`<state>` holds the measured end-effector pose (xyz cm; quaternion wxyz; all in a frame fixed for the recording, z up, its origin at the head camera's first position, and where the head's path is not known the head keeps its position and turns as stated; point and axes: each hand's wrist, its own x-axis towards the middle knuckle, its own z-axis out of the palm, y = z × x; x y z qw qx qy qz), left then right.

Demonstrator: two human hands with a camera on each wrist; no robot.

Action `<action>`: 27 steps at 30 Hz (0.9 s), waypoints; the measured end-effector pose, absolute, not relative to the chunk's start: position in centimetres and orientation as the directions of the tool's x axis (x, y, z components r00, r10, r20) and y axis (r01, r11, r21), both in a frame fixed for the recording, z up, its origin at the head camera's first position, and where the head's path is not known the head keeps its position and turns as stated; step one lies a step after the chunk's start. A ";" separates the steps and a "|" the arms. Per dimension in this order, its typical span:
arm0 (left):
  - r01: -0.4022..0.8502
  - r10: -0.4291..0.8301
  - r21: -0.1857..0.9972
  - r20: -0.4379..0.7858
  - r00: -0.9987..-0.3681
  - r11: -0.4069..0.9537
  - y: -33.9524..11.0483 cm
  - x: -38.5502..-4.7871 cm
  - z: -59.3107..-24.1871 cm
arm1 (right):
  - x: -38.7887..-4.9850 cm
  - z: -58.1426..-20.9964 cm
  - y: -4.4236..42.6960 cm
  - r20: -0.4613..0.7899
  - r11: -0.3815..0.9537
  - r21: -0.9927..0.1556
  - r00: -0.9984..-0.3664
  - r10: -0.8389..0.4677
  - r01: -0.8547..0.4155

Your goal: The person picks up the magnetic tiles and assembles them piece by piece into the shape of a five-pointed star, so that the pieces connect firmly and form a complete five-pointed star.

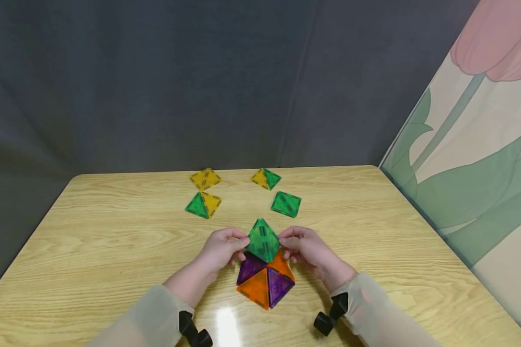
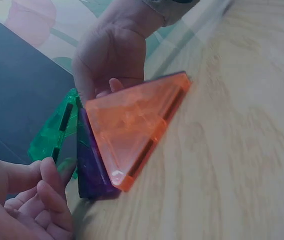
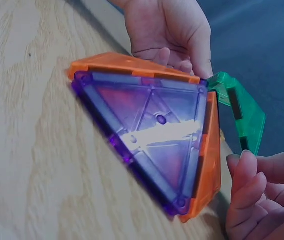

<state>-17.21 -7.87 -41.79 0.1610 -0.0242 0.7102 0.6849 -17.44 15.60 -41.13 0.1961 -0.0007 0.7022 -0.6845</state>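
Observation:
Two joined green magnetic tiles (image 1: 263, 240), folded at a shared edge, stand between the hands in the head view. My left hand (image 1: 223, 248) pinches their left corner with thumb and fingers. On the opposite corner, my right hand (image 1: 308, 253) pinches likewise. Just below and nearer me sits a pyramid of orange and purple triangular magnetic tiles (image 1: 255, 288) on the table. Both wrist views show the green tiles (image 2: 51, 132) close beside the pyramid's far side; whether they touch it I cannot tell. A purple face (image 3: 152, 107) of the pyramid fills the right wrist view's middle.
Toward the table's back lie flat tile pairs: a yellow pair (image 1: 206, 179), a yellow-and-green pair (image 1: 266, 179), a green-and-yellow pair (image 1: 203, 205) and a green pair (image 1: 286, 204). Behind the wooden table (image 1: 113, 231) hangs a dark curtain (image 1: 199, 86); a flower-patterned panel (image 1: 473, 159) borders the right.

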 end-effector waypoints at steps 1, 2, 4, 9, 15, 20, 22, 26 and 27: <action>-0.254 0.187 0.965 -0.261 -0.947 0.060 -7.8 -17.2 -41.9 | -17.4 -41.2 15.6 -0.274 0.064 -0.962 -0.923 -0.272 0.266; -0.254 0.187 0.965 -0.261 -0.947 0.059 -7.8 -17.3 -42.0 | -17.4 -41.2 15.5 -0.274 0.066 -0.962 -0.922 -0.274 0.266; -0.253 0.187 0.966 -0.259 -0.948 0.053 -7.8 -17.3 -42.2 | -17.4 -41.3 15.5 -0.275 0.063 -0.961 -0.921 -0.276 0.268; -0.255 0.189 0.966 -0.260 -0.947 0.047 -7.7 -17.4 -42.4 | -17.4 -41.4 15.3 -0.281 0.077 -0.960 -0.921 -0.270 0.270; -0.267 0.181 0.962 -0.272 -0.945 0.056 -7.6 -17.5 -42.5 | -17.5 -41.5 15.1 -0.283 0.092 -0.959 -0.918 -0.278 0.268; -0.283 0.179 0.958 -0.288 -0.941 0.055 -7.6 -17.5 -42.5 | -17.5 -41.5 15.1 -0.287 0.101 -0.958 -0.918 -0.274 0.269; -0.288 0.184 0.956 -0.293 -0.938 0.054 -7.6 -17.5 -42.5 | -17.6 -41.6 15.1 -0.285 0.102 -0.958 -0.918 -0.275 0.267; -0.296 0.201 0.954 -0.299 -0.933 0.044 -7.6 -17.5 -42.5 | -17.6 -41.8 15.3 -0.284 0.101 -0.959 -0.921 -0.268 0.267; -0.297 0.206 0.954 -0.299 -0.932 0.043 -7.6 -17.5 -42.5 | -17.6 -41.9 15.3 -0.287 0.100 -0.958 -0.921 -0.264 0.270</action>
